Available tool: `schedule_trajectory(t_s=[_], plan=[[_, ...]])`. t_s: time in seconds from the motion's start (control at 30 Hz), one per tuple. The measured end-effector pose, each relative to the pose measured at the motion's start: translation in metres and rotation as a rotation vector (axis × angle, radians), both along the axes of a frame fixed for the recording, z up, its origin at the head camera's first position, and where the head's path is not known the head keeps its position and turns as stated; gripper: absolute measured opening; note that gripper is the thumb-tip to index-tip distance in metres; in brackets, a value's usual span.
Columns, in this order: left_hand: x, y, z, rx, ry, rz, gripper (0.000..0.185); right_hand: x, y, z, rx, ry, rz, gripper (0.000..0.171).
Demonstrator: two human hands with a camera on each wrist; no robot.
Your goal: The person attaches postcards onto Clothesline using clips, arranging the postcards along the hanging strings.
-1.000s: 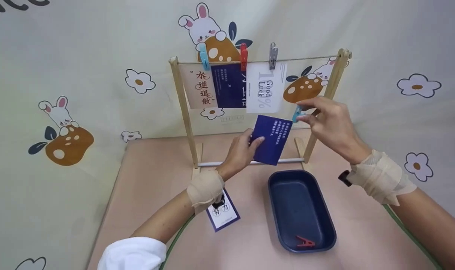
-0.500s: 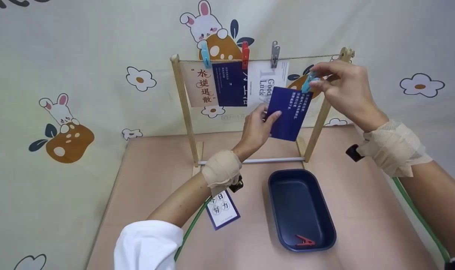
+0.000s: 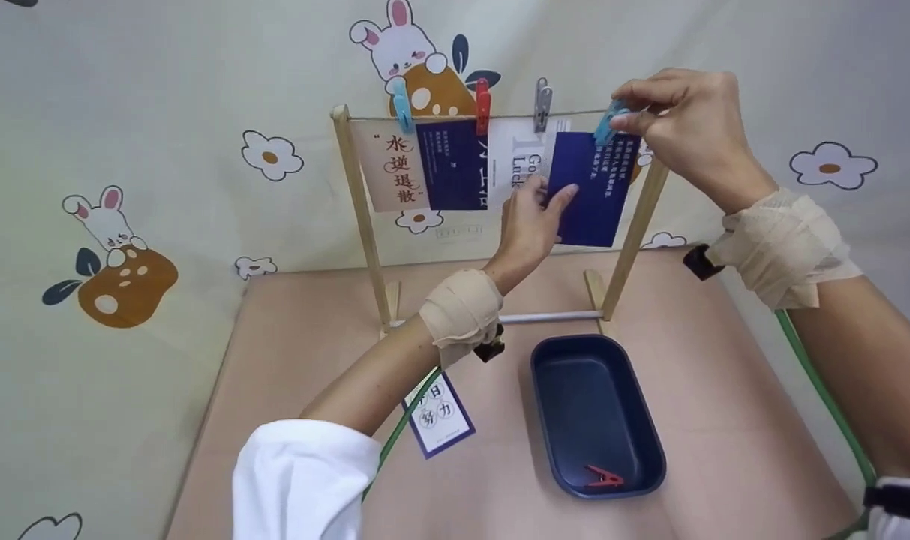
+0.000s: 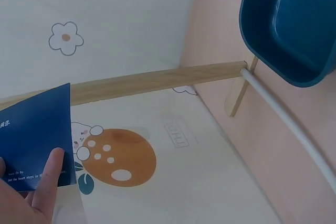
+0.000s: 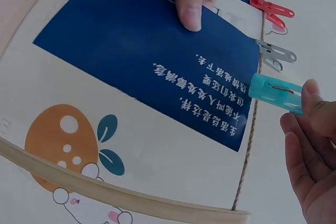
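Two hands work at the string: the left hand (image 3: 530,217) pinches the blue card (image 3: 593,187) up by the right post, and the right hand (image 3: 680,124) pinching the blue clip (image 3: 607,124) should bite card and string (image 5: 252,129) together.

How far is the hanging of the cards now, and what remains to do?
Done: three cards hang clipped on the string. In hand: the left hand holds a blue card up at the string; the right hand pinches a light blue clip at its top edge. Left: one card on the table and a red clip in the tray.
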State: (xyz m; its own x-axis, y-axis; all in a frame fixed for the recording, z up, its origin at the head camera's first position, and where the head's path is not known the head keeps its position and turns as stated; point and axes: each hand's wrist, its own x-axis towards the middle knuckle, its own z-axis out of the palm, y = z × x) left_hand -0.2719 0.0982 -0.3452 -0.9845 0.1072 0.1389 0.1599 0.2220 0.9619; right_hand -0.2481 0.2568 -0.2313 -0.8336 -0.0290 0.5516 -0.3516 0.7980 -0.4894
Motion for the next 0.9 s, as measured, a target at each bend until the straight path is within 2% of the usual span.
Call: schedule_trajectory(t_s=[0.2,0.37,0.47,0.7,0.9], plan=[[-0.009,0.003,0.003,0.072,0.001,0.028,0.027,-0.008,0.000,0.019,0.025,-0.042,-0.033,0.019],[-0.016,-0.001,0.003,0.089,0.025,0.056,0.027,-0.015,0.005,0.025,-0.019,-0.094,-0.047,0.019],[-0.018,-0.002,0.004,0.099,0.021,0.044,0.027,-0.020,0.006,0.026,-0.036,-0.096,-0.052,0.018],[-0.020,0.005,0.004,0.141,-0.056,-0.002,0.028,-0.031,0.005,0.025,-0.010,-0.128,-0.089,0.020],[-0.025,0.003,0.004,0.182,-0.048,-0.012,0.028,-0.040,0.001,0.025,0.007,-0.173,-0.112,0.022]])
